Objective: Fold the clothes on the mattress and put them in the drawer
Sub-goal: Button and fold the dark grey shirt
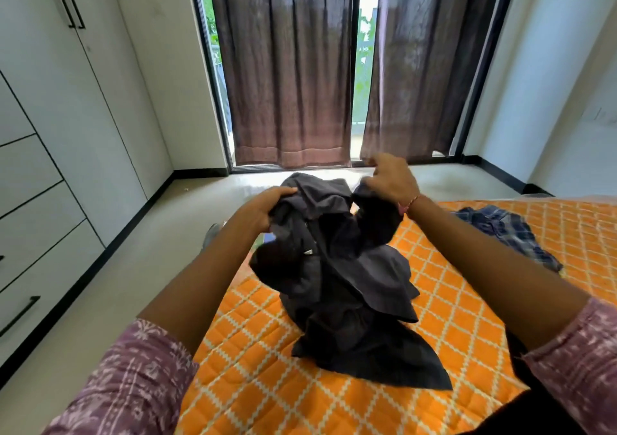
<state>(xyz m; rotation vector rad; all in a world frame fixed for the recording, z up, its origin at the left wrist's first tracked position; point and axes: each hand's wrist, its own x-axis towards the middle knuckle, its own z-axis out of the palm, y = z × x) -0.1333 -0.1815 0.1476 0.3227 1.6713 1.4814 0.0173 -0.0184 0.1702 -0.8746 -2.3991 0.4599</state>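
Note:
A crumpled dark grey garment [337, 281] hangs from both my hands above the orange-and-white quilted mattress [434, 317], its lower part trailing on the cover. My left hand [267, 205] grips the cloth at its upper left. My right hand [389, 179] pinches another bunch of it at the upper right. A blue checked garment [510, 231] lies in a loose heap on the mattress to the right, apart from both hands. The white drawers [30, 220] in the wardrobe at the left are all closed.
The white wardrobe [83, 83] with black handles fills the left wall. A strip of pale floor [140, 267] runs between it and the mattress. Brown curtains [287, 67] hang over the glass door ahead. A white wall stands at the right.

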